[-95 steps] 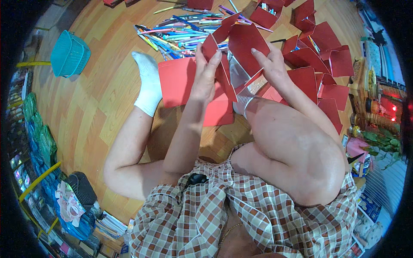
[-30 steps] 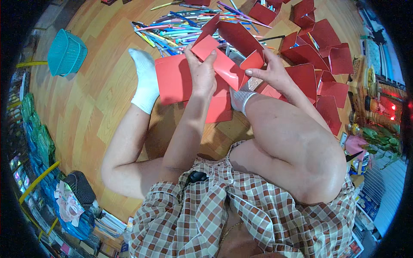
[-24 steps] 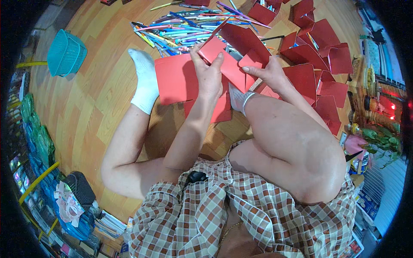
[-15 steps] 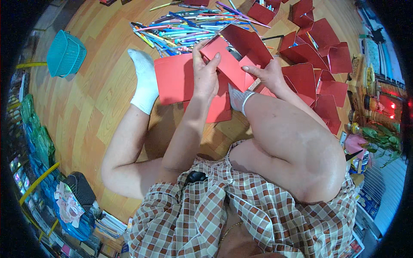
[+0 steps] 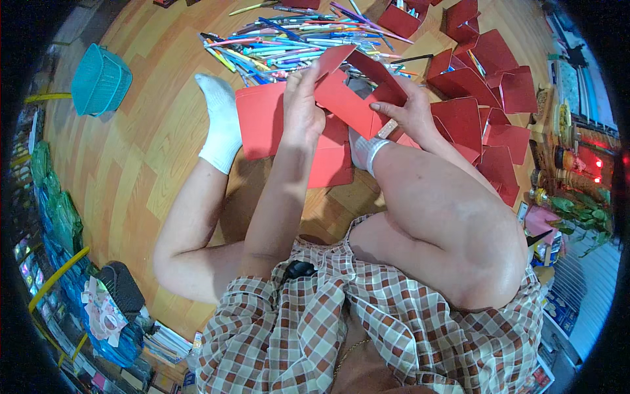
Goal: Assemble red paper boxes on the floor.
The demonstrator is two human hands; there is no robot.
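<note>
A partly folded red cardboard box (image 5: 352,105) is up off the floor between my hands, its upper end open and its panels standing apart. My left hand (image 5: 304,105) grips its left side, with the fingertips partly hidden at the panel edge. On the right side, my right hand (image 5: 408,113) holds the box with the thumb on the near panel and the fingers behind it. Flat red cardboard pieces (image 5: 261,125) lie on the floor below and to the left of my left hand. Beyond the box spreads a big heap of mixed pens (image 5: 275,46).
Several folded red boxes (image 5: 464,85), some with pens inside, stand at the right. A turquoise plastic basket (image 5: 102,82) sits at the far left. My legs in white socks (image 5: 218,118) frame the work area. Green plants (image 5: 584,213) and shelved goods line the right edge.
The box has opened up: its upper left panel is now raised and spread from the rest. My left hand has shifted slightly left and its thumb has left the front panel.
</note>
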